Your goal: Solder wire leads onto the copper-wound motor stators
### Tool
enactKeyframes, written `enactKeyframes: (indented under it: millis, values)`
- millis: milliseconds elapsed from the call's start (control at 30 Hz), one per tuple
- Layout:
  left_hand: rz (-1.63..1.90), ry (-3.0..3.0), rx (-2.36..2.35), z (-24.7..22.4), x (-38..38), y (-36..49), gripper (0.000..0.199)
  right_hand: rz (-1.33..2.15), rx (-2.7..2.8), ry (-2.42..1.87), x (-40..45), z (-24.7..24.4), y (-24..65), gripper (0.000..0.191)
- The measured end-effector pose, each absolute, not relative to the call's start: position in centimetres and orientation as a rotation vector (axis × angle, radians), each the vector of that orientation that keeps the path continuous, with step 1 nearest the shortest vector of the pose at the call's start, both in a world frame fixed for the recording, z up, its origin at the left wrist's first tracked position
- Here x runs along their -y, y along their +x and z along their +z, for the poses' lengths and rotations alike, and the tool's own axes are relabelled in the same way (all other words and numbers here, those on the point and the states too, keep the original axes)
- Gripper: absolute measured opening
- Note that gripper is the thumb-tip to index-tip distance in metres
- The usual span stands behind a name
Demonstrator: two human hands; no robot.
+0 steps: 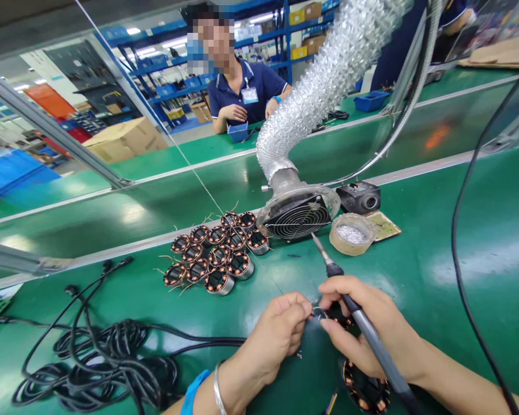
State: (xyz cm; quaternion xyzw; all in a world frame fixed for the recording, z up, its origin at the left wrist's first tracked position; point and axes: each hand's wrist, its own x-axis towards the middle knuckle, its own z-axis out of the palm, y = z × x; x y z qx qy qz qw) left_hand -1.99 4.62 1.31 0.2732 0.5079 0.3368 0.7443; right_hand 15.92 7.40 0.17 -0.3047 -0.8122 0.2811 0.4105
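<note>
My left hand (279, 328) is closed, thumb and forefinger pinching a thin wire end beside my right fingers. Black cables run from the left and pass under that wrist. A soldering iron (367, 331) rests in my right hand (380, 328), its tip pointing away from me, just short of the fan-fronted fume hood. The right thumb and fingertips also meet near the wire ends, though exactly what they touch is too small to make out. Partly hidden beneath the right hand, a copper-wound motor stator (365, 389) lies on the green bench.
Several stators (218, 253) stand grouped at mid-bench. Behind them is the fume hood (300, 219) with its silver duct (320, 86). A solder-filled round tub (352, 233) sits right of it. Coiled black cables (108, 351) cover the left side. A person (246, 92) sits across the bench.
</note>
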Motion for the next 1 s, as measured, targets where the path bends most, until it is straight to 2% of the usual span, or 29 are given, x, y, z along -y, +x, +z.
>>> enactKeyframes:
  millis: [267,567,733,1000]
  values:
    - [0.841,0.589,-1.239,1.1,-3.8,-1.0,0.033,0.443,1.922,-0.795,-7.3,-1.2,14.8,0.022]
    - [0.913,0.612,-1.306,0.7,-3.1,-0.3,0.034,0.395,1.999,-0.722,-7.0,-0.1,16.2,0.028]
    - [0.919,0.645,-1.327,0.7,-3.0,-0.2,0.034,0.512,1.958,-0.753,-6.4,1.3,18.7,0.044]
    - [0.919,0.653,-1.304,0.5,-3.0,-0.3,0.028,0.688,1.893,-0.822,-5.7,2.1,20.6,0.021]
